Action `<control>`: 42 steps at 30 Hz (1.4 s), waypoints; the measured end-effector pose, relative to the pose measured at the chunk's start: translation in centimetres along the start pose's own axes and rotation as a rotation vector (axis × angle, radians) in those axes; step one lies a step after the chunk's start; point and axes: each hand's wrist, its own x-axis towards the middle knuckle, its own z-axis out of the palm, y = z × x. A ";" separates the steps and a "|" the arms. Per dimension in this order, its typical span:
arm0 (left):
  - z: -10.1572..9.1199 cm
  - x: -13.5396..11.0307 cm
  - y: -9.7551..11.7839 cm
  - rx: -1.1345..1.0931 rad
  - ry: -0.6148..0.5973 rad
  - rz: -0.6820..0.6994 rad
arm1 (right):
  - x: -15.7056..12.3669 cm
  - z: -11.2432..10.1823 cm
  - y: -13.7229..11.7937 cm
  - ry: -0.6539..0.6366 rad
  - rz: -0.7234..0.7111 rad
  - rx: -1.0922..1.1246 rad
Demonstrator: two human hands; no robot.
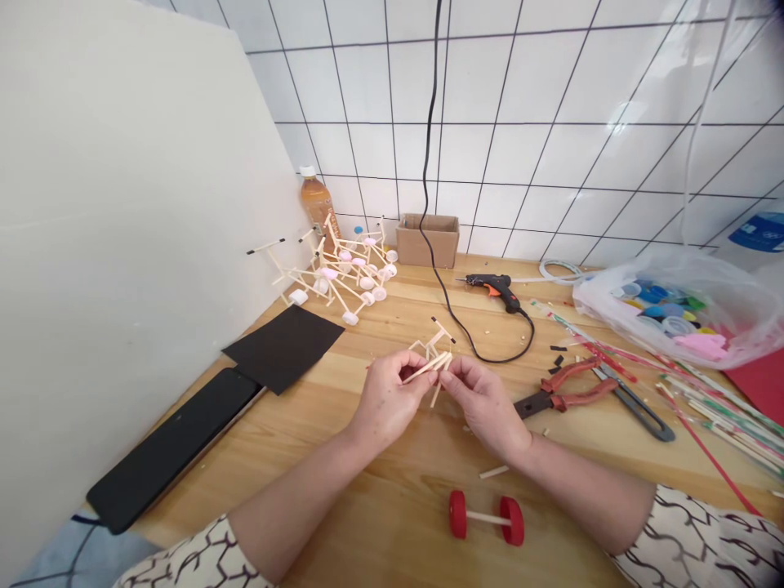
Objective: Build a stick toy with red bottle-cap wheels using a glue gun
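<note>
Both hands meet over the middle of the table around a small frame of thin wooden sticks (pixel 436 365). My left hand (pixel 392 396) is closed, pinching the sticks between thumb and fingers. From the right, my right hand (pixel 483 400) pinches the same frame near a joint. A T-shaped stick handlebar (pixel 442 329) with black tips rises just beyond the fingers. Close to my right wrist lies a loose stick piece (pixel 493 472). Nearer to me, a pair of red bottle-cap wheels (pixel 512 520) is joined by a short stick axle (pixel 483 517).
Several stick models with white and pink wheels (pixel 343 269) stand back left by a drink bottle (pixel 317 200). A glue gun (pixel 495 286), pliers (pixel 569 388), a utility knife (pixel 637 404) and a bag of caps (pixel 679 306) lie right. Left are black paper (pixel 285 347) and a phone (pixel 177 445).
</note>
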 end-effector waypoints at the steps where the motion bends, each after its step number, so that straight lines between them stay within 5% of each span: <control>1: 0.0 0.0 0.0 -0.002 -0.002 0.001 | 0.0 0.0 0.0 -0.001 -0.001 0.002; 42: -1.0 0.2 0.1 -0.148 0.051 -0.023 | 0.2 -0.2 0.9 -0.060 0.098 0.080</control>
